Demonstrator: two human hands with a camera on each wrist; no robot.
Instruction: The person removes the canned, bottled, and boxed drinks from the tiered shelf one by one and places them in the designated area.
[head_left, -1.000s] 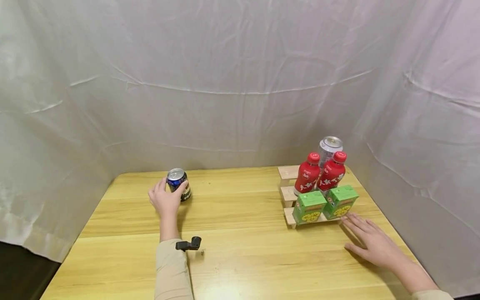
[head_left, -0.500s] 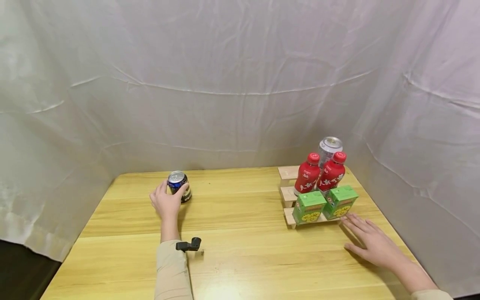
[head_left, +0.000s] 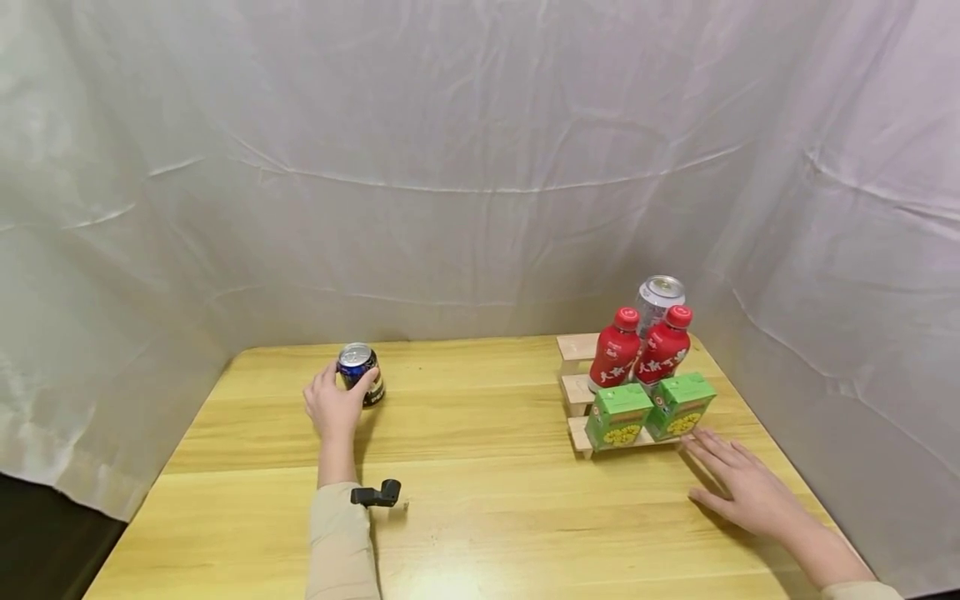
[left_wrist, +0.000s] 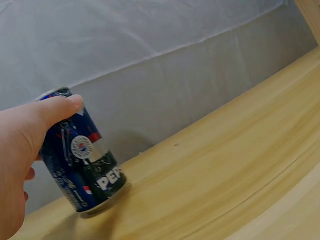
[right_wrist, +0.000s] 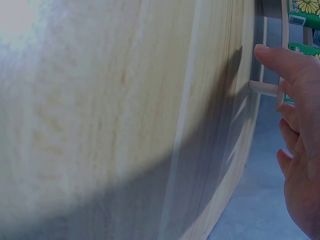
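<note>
Nearest, the left sleeve [head_left: 341, 533], with a black bracket [head_left: 377, 494] at the cuff, runs almost straight up from the bottom edge, the forearm stretched forward over the tabletop [head_left: 472, 467]. The right arm enters from the lower right corner and slants inward. Its right hand [head_left: 738, 487] is spread palm down, fingers extended and thumb held apart, gripping nothing; the fingertips sit at the front right corner of the three-tier wooden rack [head_left: 579, 344] and seem to touch it. Light contact there should be enough to steady the rack; a hard push could shake the two green drink cartons [head_left: 618, 417] on the lowest tier.

Farther off on the left, the left hand [head_left: 336, 406] is clamped on the Pepsi can [left_wrist: 82, 155], thumb [left_wrist: 57, 107] across the upper side nearer the rack and fingers round the opposite side. The can is upright or nearly so, at the left of the tabletop; whether its base bears fully on the wood I cannot tell. Such a high grip probably calls for even, moderate pressure and a level wrist, lest the base swing.

Beyond, two red bottles [head_left: 615, 358] occupy the middle tier, and a silver can [head_left: 662, 292] rises behind them; careless nudges could topple the bottles.
</note>
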